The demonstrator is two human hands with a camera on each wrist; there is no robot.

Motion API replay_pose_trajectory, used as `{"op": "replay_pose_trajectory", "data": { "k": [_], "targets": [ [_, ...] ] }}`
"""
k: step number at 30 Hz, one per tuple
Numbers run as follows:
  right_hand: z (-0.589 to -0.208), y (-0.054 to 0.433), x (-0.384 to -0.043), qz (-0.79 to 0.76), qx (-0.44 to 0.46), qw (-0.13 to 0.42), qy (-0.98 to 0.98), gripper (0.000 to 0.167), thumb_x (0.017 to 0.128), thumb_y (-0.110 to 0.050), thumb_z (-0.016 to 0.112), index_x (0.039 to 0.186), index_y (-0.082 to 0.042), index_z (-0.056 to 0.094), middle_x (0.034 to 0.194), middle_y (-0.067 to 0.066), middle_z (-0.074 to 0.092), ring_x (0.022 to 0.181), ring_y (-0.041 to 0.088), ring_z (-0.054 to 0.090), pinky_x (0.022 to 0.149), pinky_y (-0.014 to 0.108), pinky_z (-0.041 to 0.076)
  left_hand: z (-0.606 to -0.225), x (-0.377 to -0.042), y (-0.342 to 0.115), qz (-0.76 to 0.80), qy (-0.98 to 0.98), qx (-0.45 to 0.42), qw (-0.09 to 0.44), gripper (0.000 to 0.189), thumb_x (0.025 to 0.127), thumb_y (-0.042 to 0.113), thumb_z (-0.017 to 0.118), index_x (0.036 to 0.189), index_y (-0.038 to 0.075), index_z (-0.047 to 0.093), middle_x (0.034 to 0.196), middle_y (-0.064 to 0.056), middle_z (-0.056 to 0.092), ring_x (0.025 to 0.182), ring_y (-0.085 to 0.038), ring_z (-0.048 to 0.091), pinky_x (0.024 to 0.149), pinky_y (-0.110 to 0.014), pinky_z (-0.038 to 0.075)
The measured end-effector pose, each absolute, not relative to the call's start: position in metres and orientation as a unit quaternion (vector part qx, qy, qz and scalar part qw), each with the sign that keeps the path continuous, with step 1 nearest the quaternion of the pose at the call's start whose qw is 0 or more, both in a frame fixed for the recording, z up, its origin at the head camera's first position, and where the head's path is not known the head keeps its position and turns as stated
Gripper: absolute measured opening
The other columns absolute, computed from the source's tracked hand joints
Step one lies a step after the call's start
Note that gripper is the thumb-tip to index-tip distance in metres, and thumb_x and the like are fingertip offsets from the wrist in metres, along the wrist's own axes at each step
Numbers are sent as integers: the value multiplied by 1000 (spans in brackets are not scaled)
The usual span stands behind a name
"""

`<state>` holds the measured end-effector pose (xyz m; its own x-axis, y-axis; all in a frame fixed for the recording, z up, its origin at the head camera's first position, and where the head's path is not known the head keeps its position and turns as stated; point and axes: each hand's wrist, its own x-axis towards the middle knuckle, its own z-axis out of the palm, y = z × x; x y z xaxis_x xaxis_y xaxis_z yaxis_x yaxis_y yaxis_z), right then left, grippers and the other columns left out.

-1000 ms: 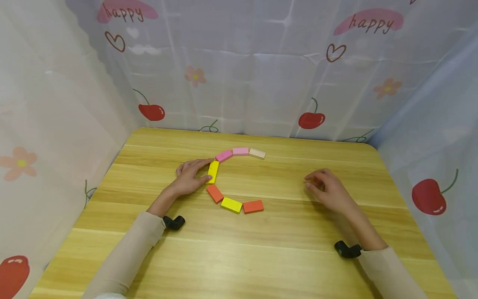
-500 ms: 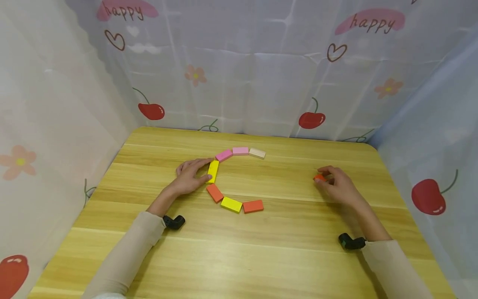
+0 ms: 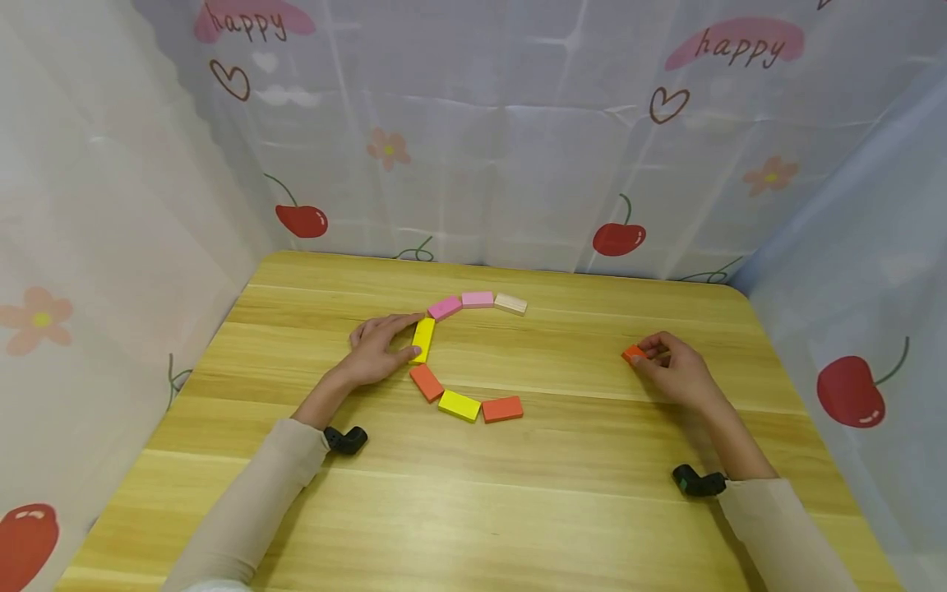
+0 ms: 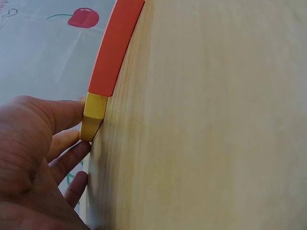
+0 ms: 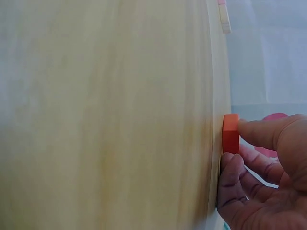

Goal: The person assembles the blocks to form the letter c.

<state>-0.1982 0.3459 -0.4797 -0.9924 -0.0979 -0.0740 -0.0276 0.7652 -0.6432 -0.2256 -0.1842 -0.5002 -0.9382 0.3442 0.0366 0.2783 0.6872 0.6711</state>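
My left hand [image 3: 376,353] holds a yellow wooden block [image 3: 423,335] flat on the table, index fingertip at its far end and thumb at its near end. In the left wrist view a red-orange block [image 4: 114,52] lies beyond that yellow one. Over on the right, my right hand [image 3: 676,372] pinches another orange block [image 3: 632,353] between thumb and fingers; in the right wrist view its body [image 5: 230,134] sits low at the tabletop. A curved row continues from the yellow block: dark pink [image 3: 445,308], light pink [image 3: 478,299] and plain wood [image 3: 511,304] at the far side.
On the near side the curve runs through an orange block [image 3: 427,382], a yellow block [image 3: 459,406] and a red-orange block [image 3: 503,409]. The wooden table [image 3: 481,510] ends at a printed curtain [image 3: 503,181] behind, with curtains at both sides.
My right hand has shifted a little to the right, and the orange block at its fingertips shows more plainly. The left hand and the curved row stay as they were.
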Motion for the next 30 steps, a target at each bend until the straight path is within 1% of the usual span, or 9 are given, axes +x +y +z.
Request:
{"op": "replay_pose_trajectory", "data": {
  "k": [6,13,21,26,30],
  "targets": [
    [-479,346,-197,-341,-30,51,938,41,109,-36,64,131,-1,62,126,22,68,107,31,65,83,31,51,-500,-226,-184,351,920,167,51,63,107,30,67,166,20,45,169,-13,47,152,-48,31,118,-71,5],
    [-478,344,-196,-336,-45,35,940,31,108,-29,68,125,-4,70,129,23,72,105,32,70,84,32,54,-500,-225,-184,355,919,165,54,63,107,30,67,165,21,45,169,-13,48,153,-48,31,118,-72,4],
    [-478,341,-196,-337,-79,26,938,30,108,-21,66,132,-5,73,136,26,70,109,39,73,86,37,55,-500,-226,-184,353,920,164,51,63,107,30,67,165,20,46,169,-13,48,152,-48,32,118,-72,5],
    [-477,337,-195,-335,-89,24,938,30,107,-18,67,133,-6,75,140,26,69,106,37,73,86,37,55,-500,-226,-184,356,918,165,51,63,107,30,68,165,21,46,168,-12,48,152,-48,32,118,-72,4],
    [-478,334,-194,-333,-97,22,938,29,107,-15,68,133,-7,76,141,25,69,104,35,73,85,32,55,-500,-226,-184,356,918,168,50,63,107,30,67,165,20,46,169,-12,48,152,-48,31,117,-72,4]
  ]
}}
